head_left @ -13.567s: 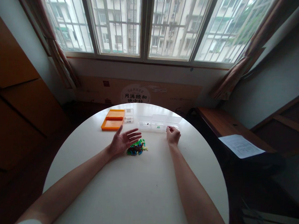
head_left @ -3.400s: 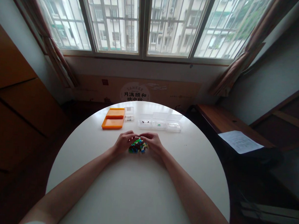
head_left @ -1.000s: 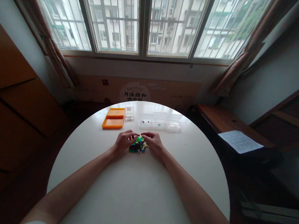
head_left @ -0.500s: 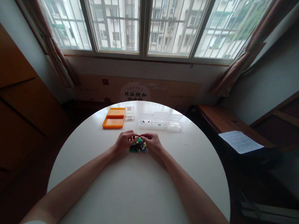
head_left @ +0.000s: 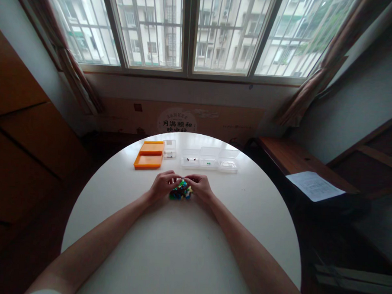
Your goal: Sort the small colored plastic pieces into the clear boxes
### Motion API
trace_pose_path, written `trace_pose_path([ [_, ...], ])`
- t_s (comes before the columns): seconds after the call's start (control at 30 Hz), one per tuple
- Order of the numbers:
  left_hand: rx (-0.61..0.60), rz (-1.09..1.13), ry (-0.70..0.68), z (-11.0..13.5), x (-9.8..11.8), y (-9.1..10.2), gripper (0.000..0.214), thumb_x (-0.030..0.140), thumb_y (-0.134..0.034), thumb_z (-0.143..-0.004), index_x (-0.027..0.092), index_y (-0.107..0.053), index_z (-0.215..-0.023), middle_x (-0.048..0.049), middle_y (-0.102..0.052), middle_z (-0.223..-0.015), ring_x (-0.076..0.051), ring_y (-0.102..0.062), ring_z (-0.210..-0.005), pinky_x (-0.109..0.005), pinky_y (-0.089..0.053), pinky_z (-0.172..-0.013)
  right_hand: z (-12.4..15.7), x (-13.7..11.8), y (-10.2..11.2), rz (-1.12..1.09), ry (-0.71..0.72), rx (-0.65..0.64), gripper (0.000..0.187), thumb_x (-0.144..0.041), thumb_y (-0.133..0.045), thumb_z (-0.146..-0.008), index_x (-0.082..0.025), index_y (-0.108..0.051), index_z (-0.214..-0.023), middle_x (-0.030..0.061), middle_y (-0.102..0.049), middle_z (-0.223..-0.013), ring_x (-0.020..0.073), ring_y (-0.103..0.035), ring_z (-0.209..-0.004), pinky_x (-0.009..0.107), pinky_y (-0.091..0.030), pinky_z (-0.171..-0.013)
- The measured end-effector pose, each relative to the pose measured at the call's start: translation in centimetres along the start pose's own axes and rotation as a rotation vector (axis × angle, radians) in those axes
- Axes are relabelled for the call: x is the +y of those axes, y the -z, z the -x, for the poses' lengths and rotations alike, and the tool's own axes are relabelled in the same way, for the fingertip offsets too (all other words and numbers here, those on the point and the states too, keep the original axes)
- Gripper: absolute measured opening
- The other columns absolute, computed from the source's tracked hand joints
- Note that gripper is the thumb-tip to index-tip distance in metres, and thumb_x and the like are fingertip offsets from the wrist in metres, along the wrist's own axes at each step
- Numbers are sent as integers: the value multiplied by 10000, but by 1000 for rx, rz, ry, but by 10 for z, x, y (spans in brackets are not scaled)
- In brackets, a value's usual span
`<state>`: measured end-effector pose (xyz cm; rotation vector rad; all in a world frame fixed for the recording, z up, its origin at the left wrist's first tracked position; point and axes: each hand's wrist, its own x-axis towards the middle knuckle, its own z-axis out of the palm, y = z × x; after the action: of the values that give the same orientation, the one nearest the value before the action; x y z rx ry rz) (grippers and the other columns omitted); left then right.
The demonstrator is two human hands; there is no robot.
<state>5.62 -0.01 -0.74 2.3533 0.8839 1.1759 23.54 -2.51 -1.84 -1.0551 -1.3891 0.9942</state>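
My left hand (head_left: 163, 183) and my right hand (head_left: 199, 186) meet over a pile of small colourful pieces (head_left: 181, 192) on the white round table (head_left: 165, 249). The pieces are green, blue, dark and pale, too small to tell their exact kind. Fingers of both hands are pinched together at the tips, with a tiny dark piece (head_left: 183, 178) between them just above the pile's far side. Its shape cannot be made out.
Beyond my left hand lies an open orange box (head_left: 149, 165), beside a small clear case (head_left: 170, 149). Farther right stand clear lidded boxes (head_left: 210, 164), holding a few dark and green bits. A paper sheet (head_left: 314, 186) rests on the wooden bench (head_left: 289, 155) at right.
The fingertips have shifted very slightly around the tiny piece, which shows a little more between them. Pile and boxes stay where they were.
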Motion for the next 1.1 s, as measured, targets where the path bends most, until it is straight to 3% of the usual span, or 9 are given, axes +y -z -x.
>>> trace_pose_path([
  [0.17, 0, -35, 5, 0, -4, -2, 173, 293, -568, -818, 170, -689, -825, 1, -565, -648, -59, -456, -500, -178, -374, -489, -1, 1, 4, 172, 49, 183, 238, -328, -620, -721, -123, -717, -793, 71, -692, -667, 171, -620, -592, 260, -473, -572],
  [0.27, -17, -37, 0, 0, -4, -2, 173, 282, -553, -824, 173, -687, -817, 3, -567, -649, -59, -452, -500, -177, -367, -493, -2, 1, 8, 292, 55, 230, 234, -317, -599, -735, -125, -719, -793, 67, -687, -643, 178, -624, -594, 268, -476, -586],
  [0.47, -9, -124, -9, 0, 2, 0, 195, 299, -534, -822, 175, -682, -796, 3, -562, -633, -68, -460, -512, -185, -344, -506, -1, 1, 8, 305, 51, 202, 234, -323, -602, -734, -130, -722, -790, 73, -693, -662, 185, -620, -607, 278, -472, -586],
  [0.7, 0, -430, 28, 2, 2, 0, 338, 316, -538, -779, 153, -555, -483, 17, -479, -443, -75, -358, -429, -223, -222, -485, 2, -12, -7, 197, 125, 90, 233, -332, -599, -748, -147, -721, -819, 72, -704, -730, 181, -616, -629, 269, -461, -587],
  [0.87, -55, -442, 79, 3, 0, -2, 323, 264, -512, -769, 145, -554, -472, -12, -534, -462, -88, -401, -434, -230, -214, -485, 6, -25, -19, 294, 205, 12, 205, -291, -572, -776, -152, -721, -797, 62, -689, -708, 168, -599, -631, 254, -436, -599],
  [1.1, -97, -438, 32, 4, -1, -2, 295, 246, -510, -753, 150, -572, -482, -27, -560, -474, -104, -431, -441, -234, -232, -490, 8, -29, -20, 319, 211, -12, 199, -285, -562, -779, -161, -717, -794, 52, -684, -708, 164, -594, -640, 248, -432, -608],
])
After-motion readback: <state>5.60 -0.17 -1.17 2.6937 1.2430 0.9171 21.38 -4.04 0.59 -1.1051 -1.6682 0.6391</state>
